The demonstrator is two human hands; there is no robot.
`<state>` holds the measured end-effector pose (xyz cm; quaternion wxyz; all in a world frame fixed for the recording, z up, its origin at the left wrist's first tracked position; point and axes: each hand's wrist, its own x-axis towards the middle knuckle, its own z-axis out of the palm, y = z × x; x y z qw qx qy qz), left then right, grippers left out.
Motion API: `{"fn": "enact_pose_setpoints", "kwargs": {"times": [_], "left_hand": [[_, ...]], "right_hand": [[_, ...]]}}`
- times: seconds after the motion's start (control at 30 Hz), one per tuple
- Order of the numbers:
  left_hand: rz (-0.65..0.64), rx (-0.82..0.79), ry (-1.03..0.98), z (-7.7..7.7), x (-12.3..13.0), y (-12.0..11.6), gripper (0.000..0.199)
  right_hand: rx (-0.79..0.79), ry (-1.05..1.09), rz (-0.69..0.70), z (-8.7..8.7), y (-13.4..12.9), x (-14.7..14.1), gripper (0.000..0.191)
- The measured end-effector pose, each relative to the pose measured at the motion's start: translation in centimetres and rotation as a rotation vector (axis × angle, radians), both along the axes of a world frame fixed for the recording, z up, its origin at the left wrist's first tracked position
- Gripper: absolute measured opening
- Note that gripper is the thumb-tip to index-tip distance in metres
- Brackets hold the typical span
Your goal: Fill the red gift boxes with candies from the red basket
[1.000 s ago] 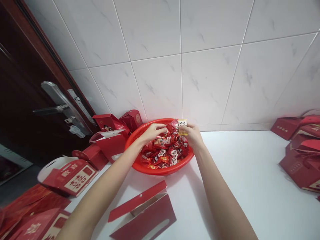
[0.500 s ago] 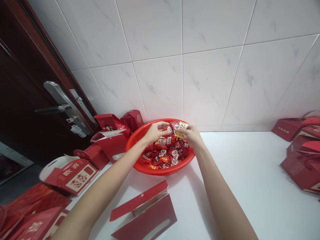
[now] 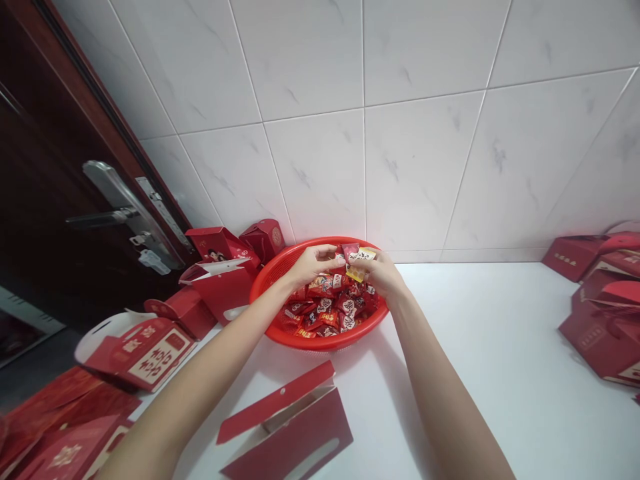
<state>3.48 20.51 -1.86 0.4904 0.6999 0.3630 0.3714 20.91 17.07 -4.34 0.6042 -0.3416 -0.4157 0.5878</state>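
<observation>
Over a red plastic basket [image 3: 320,343] of wrapped candies [image 3: 327,310], both my hands are close together. My right hand [image 3: 383,275] is closed on wrapped candies [image 3: 361,256], one with a yellow-and-white wrapper and one with a dark red wrapper. My left hand [image 3: 314,264] is pinched at the left side of these, thumb and forefinger on a small red wrapped candy [image 3: 340,257] that is partly hidden. In front of the basket stands a red gift box [image 3: 295,433] with its top flap open.
Several red gift boxes [image 3: 157,353] line the left side of the white table [image 3: 480,373]. More dark red boxes [image 3: 600,327] stand at the right. A tiled wall [image 3: 415,173] rises behind the basket, and a dark door with a metal handle [image 3: 115,207] is at the left.
The candies in my right hand have tilted and shifted slightly left, towards my left hand. The basket and the front box stay in place.
</observation>
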Motion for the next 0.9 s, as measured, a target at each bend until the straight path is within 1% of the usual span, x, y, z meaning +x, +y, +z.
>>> {"fn": "enact_pose_setpoints", "kwargs": {"times": [0.1,0.17,0.23,0.3,0.37,0.4,0.47,0.57,0.73,0.8,0.9], "left_hand": [[0.032,-0.01,0.009,-0.1,0.0,0.2,0.053],[0.061,-0.041,0.0,-0.2,-0.1,0.5,0.051],[0.087,-0.059,0.016,-0.5,-0.1,0.8,0.044],[0.116,-0.022,0.107,-0.9,-0.2,1.2,0.032],[0.146,0.059,0.253,-1.3,-0.5,1.5,0.019],[0.157,0.104,0.33,-1.5,-0.6,1.6,0.016],[0.165,0.179,0.468,-1.8,-0.9,1.7,0.019],[0.134,0.235,0.633,-2.2,-1.2,1.8,0.032],[0.041,0.236,0.806,-2.4,-1.0,1.5,0.048],[0.012,0.236,0.841,-2.5,-0.8,1.4,0.049],[-0.016,0.26,0.889,-2.8,-0.3,1.2,0.043]], "right_hand": [[0.004,0.027,-0.014,0.2,-0.1,-0.2,0.028],[-0.017,0.084,-0.087,0.4,-0.1,-0.4,0.023],[-0.044,0.138,-0.177,0.4,0.1,-0.3,0.017],[-0.071,0.17,-0.245,0.5,0.4,-0.2,0.013],[-0.095,0.19,-0.282,0.4,0.7,0.0,0.012],[-0.105,0.198,-0.295,0.4,0.8,0.0,0.012],[-0.119,0.208,-0.306,0.5,0.9,0.1,0.013],[-0.128,0.212,-0.299,0.6,0.8,0.0,0.014],[-0.129,0.222,-0.296,1.0,0.5,-0.1,0.014],[-0.136,0.225,-0.297,1.0,0.5,-0.1,0.014],[-0.143,0.219,-0.278,1.0,0.4,0.0,0.012]]}}
